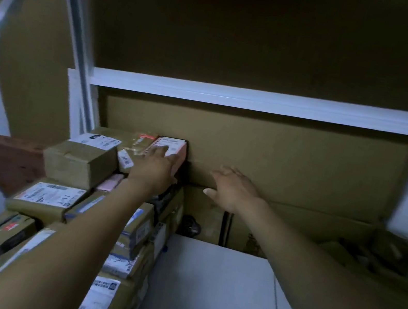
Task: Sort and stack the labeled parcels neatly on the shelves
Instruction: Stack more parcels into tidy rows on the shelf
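While L hand [156, 169] presses orange box [174, 146], fingers flat, onto stack [81, 162] at shelf [200, 290] back-left, R hand [235, 187] splayed, empty, on cardboard [291, 164]. Next: square box w/ neighbours.

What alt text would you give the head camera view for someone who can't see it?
A person's left hand rests flat on a small orange-edged parcel atop stacked labeled cardboard parcels on the shelf's left side. The right hand, fingers spread, reaches toward the cardboard backing under a white shelf beam.
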